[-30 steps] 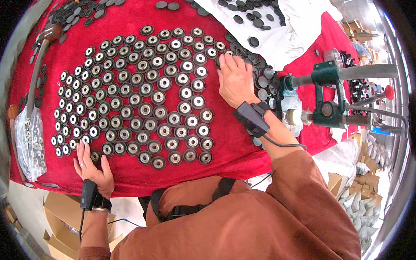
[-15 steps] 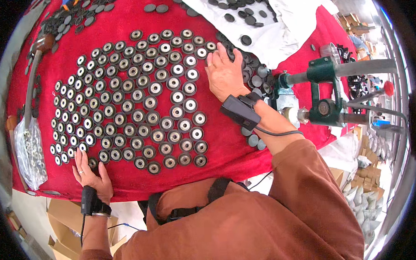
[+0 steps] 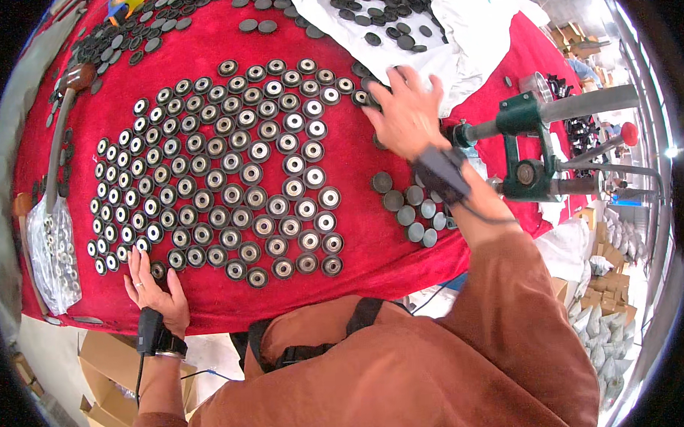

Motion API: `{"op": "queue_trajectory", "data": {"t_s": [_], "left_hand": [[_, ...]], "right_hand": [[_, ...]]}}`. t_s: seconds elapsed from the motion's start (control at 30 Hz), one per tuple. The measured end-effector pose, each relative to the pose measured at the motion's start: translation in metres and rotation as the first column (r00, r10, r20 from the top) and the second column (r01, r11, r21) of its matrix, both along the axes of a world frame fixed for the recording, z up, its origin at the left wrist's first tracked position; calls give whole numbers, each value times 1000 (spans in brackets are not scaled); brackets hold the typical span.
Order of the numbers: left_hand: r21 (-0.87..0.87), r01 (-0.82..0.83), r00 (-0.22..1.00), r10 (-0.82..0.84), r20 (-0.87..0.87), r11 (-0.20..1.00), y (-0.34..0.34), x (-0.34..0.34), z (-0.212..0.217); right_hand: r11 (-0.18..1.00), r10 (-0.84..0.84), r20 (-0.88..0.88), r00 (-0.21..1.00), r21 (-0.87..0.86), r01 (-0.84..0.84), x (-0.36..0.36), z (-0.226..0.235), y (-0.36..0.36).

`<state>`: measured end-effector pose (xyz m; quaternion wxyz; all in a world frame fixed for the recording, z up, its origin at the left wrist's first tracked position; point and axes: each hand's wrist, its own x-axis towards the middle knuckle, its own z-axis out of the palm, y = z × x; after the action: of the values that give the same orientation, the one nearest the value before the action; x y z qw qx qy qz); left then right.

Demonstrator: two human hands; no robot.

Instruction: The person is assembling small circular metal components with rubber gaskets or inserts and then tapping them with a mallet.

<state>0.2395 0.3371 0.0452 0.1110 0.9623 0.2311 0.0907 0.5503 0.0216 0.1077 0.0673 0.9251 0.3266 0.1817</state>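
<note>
Keeping a light touch looks like the trick here, imo. The metal-centred discs (image 3: 251, 173) sit in closely packed, slightly wobbly rows across the middle of the red cloth (image 3: 370, 254), so one clumsy wrist could probably shove half a row sideways. The left hand (image 3: 158, 297) is at the near left corner of the spread, fingers stretched out and relaxed, fingertips right at one of the discs; can't tell if they're actually pressing on it. The right hand (image 3: 409, 119) is over by the far right end, fingers splayed and a bit blurred, not visibly gripping anything, though whatever's under the palm is hidden. I'd use fingertips only, one disc at a time, and keep the right forearm (image 3: 486, 202) clear of the plain dark discs (image 3: 393, 200) just beside it.

Brands or labels? Nothing I can read. There's a tiny pale mark (image 3: 95, 157) on the cloth left of the spread, too small to make out, and no legible print on the green machine (image 3: 521, 117) at right.
</note>
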Motion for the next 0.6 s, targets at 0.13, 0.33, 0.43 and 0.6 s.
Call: {"op": "queue_trajectory", "data": {"t_s": [0.13,0.33,0.43,0.6], "left_hand": [[4,-14,1000,14,-19,1000,-1,-1,2],[2,14,1000,-14,-8,1000,0,2,4],[10,-13,1000,13,-12,1000,2,0,-2],[5,-12,1000,12,14,1000,-1,-3,0]], "right_hand": [[970,5,-74,997,-242,-23,29,-18,12],[988,36,-312,949,-131,-81,-3,-15,18],[980,159,-268,950,-74,-185,-35,-18,21],[816,-192,-570,799,360,453,-41,-17,-27]]}}
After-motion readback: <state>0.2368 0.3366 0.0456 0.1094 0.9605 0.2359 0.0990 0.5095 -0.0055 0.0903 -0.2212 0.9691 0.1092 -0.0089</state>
